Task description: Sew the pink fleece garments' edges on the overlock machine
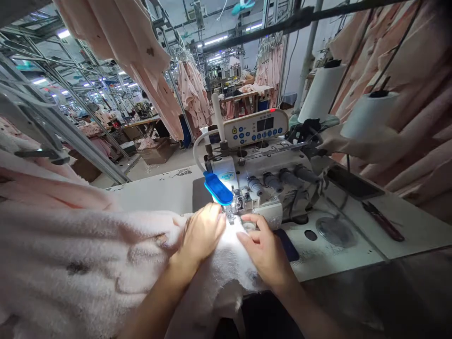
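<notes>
Two hands on pale pink fleece, bunched up at front of overlock sewing machine, edge of fleece running up to needle area. L hand: fingers curled, pressed together on top of fleece, just under blue lamp, can't tell if pinching. R hand: fingers spread, flat on fleece, no pinch. Control panel behind machine, thread cones to right, pink garments hanging overhead.
</notes>
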A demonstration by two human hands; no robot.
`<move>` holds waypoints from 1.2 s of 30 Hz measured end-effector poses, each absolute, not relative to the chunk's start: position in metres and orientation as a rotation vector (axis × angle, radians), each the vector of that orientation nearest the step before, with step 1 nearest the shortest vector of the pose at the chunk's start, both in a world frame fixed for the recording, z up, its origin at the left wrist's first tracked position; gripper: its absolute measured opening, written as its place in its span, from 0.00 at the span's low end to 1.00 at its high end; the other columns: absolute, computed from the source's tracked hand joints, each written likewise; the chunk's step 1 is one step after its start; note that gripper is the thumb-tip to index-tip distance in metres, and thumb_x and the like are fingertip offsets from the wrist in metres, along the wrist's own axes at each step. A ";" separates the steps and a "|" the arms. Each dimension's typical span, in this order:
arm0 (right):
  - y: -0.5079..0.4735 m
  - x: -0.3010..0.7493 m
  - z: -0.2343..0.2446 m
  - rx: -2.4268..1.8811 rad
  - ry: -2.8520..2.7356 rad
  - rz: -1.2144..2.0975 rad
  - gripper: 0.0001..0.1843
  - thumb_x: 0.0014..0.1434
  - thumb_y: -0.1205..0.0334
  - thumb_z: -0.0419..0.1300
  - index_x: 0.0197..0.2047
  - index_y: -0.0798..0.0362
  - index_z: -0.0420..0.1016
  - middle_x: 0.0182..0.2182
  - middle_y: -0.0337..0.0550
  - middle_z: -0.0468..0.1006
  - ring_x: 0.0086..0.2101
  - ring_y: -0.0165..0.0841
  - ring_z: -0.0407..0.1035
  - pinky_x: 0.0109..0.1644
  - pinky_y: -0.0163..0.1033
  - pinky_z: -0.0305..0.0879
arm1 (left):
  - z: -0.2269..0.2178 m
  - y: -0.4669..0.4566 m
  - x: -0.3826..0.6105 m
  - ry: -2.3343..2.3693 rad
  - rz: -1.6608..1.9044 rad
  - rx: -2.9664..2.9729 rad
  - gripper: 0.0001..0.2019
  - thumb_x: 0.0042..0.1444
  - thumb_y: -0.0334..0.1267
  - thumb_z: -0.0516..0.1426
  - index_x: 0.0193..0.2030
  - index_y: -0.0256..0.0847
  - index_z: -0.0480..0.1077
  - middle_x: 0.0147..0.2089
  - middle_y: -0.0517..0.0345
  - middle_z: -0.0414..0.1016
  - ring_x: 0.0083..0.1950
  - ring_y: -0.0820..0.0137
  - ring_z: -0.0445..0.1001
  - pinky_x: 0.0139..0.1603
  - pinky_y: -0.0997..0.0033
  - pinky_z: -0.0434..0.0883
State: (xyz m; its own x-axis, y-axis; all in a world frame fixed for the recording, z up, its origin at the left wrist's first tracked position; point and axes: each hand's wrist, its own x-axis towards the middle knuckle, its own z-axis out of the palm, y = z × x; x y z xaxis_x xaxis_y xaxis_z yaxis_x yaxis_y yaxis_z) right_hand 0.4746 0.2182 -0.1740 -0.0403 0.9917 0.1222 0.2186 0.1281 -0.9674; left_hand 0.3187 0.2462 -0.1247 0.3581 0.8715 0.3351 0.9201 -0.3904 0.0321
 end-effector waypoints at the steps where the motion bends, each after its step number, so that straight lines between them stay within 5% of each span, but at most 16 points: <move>1: 0.208 0.476 -0.177 -1.221 -1.441 1.067 0.18 0.58 0.54 0.53 0.50 0.51 0.60 0.17 0.31 0.66 0.19 0.29 0.61 0.22 0.31 0.56 | -0.129 0.235 0.318 -1.522 -0.552 -2.497 0.13 0.61 0.40 0.46 0.42 0.36 0.67 0.40 0.48 0.73 0.42 0.62 0.72 0.40 0.65 0.68; 3: 0.186 0.480 -0.185 -1.139 -1.431 1.145 0.20 0.58 0.55 0.53 0.54 0.48 0.58 0.25 0.36 0.72 0.25 0.31 0.68 0.27 0.32 0.64 | -0.143 0.211 0.318 -1.194 -0.810 -2.579 0.20 0.59 0.46 0.50 0.52 0.35 0.64 0.51 0.45 0.70 0.54 0.60 0.67 0.53 0.60 0.65; 5: 0.172 0.482 -0.194 -1.099 -1.412 1.108 0.19 0.57 0.57 0.55 0.52 0.45 0.61 0.32 0.38 0.74 0.31 0.33 0.70 0.33 0.33 0.67 | -0.159 0.191 0.319 -1.023 -0.977 -2.539 0.18 0.57 0.39 0.53 0.53 0.37 0.65 0.51 0.49 0.71 0.55 0.62 0.66 0.60 0.58 0.59; 10: 0.190 0.480 -0.205 -0.963 -1.270 1.102 0.15 0.53 0.61 0.59 0.45 0.49 0.65 0.37 0.41 0.71 0.41 0.34 0.67 0.47 0.36 0.65 | -0.175 0.173 0.326 -1.129 -1.130 -2.501 0.15 0.55 0.27 0.54 0.49 0.39 0.69 0.41 0.53 0.73 0.45 0.69 0.70 0.48 0.67 0.69; 14: 0.189 0.479 -0.206 -0.913 -1.376 1.459 0.07 0.56 0.59 0.56 0.35 0.53 0.68 0.29 0.38 0.69 0.33 0.32 0.64 0.35 0.32 0.62 | -0.181 0.164 0.330 -1.237 -1.227 -2.451 0.16 0.55 0.26 0.54 0.50 0.39 0.69 0.35 0.54 0.69 0.39 0.71 0.69 0.39 0.73 0.70; 23: 0.141 0.499 -0.180 -1.165 -1.471 1.418 0.08 0.53 0.59 0.55 0.25 0.54 0.67 0.21 0.34 0.63 0.24 0.27 0.56 0.22 0.30 0.45 | -0.179 0.135 0.339 -1.261 -1.252 -2.423 0.19 0.55 0.25 0.54 0.54 0.36 0.66 0.35 0.52 0.69 0.39 0.70 0.67 0.41 0.69 0.69; 28: 0.139 0.505 -0.171 -1.132 -1.477 1.405 0.09 0.52 0.59 0.56 0.25 0.53 0.71 0.21 0.35 0.66 0.24 0.28 0.60 0.27 0.30 0.55 | -0.170 0.129 0.345 -1.232 -1.354 -2.392 0.13 0.51 0.25 0.58 0.44 0.37 0.71 0.29 0.57 0.68 0.33 0.72 0.67 0.35 0.72 0.69; 36: 0.139 0.502 -0.178 -1.050 -1.497 1.384 0.15 0.56 0.54 0.54 0.23 0.53 0.67 0.17 0.34 0.63 0.20 0.26 0.58 0.24 0.30 0.58 | -0.177 0.132 0.342 -1.148 -1.125 -2.292 0.10 0.54 0.28 0.56 0.44 0.34 0.70 0.37 0.50 0.72 0.42 0.67 0.69 0.48 0.62 0.61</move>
